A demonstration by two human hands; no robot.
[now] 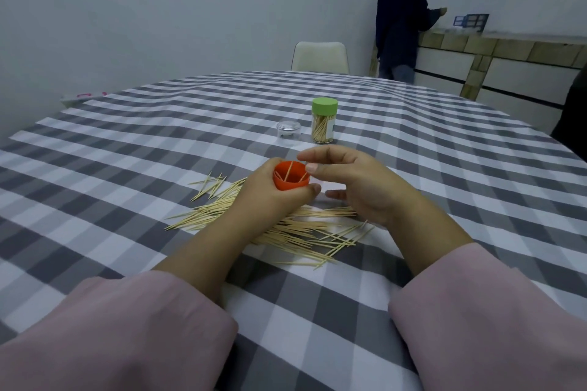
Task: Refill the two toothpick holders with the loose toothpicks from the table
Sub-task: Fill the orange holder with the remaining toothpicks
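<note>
My left hand (pixel 270 197) grips an orange toothpick holder (pixel 290 176) with its opening facing up; a few toothpicks stand inside it. My right hand (pixel 355 181) hovers just right of the holder's rim, fingers loosely extended, thumb and forefinger apart, nothing visible between them. A pile of loose toothpicks (pixel 295 228) lies on the checked tablecloth beneath both hands. A second holder with a green lid (pixel 324 120) stands upright farther back, partly filled with toothpicks. A clear plastic cap (pixel 288 131) sits to its left.
The grey-and-white checked tablecloth (pixel 127 152) covers a large table. A white chair (pixel 320 56) stands at the far edge. A person in dark clothes (pixel 401 16) stands at a counter at the back right. A white item with pink marks (pixel 79 97) lies at the table's left edge.
</note>
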